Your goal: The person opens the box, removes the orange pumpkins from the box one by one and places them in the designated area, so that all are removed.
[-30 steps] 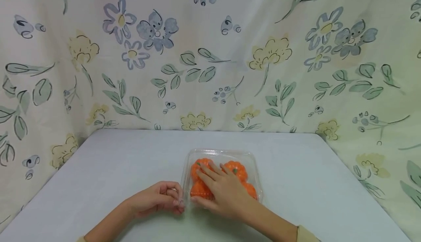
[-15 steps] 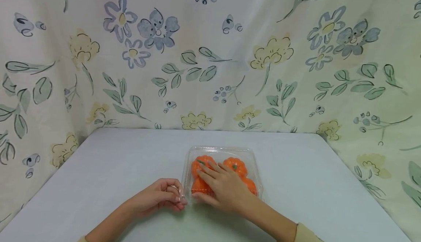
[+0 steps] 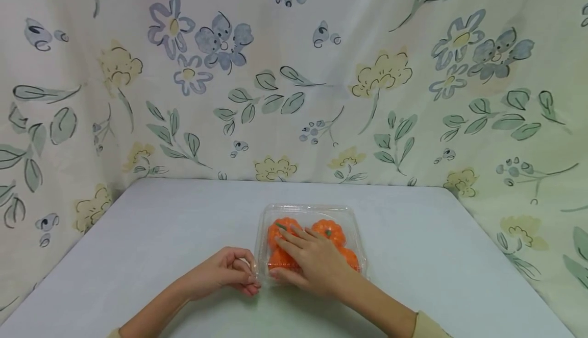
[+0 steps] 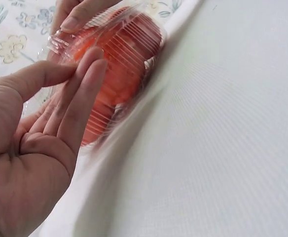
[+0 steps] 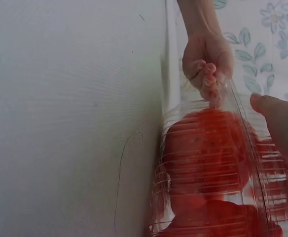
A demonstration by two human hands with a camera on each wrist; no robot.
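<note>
A clear plastic clamshell container (image 3: 312, 208) sits on the table, with several small orange pumpkins (image 3: 328, 232) with green stems showing through it. My right hand (image 3: 317, 264) lies across the lid with fingers spread, covering part of the pumpkins. At the container's near left corner, my left hand (image 3: 225, 272) pinches the rim between thumb and fingers. The left wrist view shows the thumb of that hand (image 4: 40, 133) meeting the fingertips beside the ribbed container wall (image 4: 129, 54). In the right wrist view, the left fingertips (image 5: 210, 81) touch the container's corner.
A white-covered table (image 3: 184, 210) extends around the container on all sides. Behind it and along both sides hangs a floral-patterned curtain (image 3: 294, 123). A thin dark thread or hair (image 5: 119, 182) shows on the white cloth in the right wrist view.
The container and both hands have shifted very slightly away from me. The left hand has risen a little at the corner; the right hand keeps its place on the lid.
</note>
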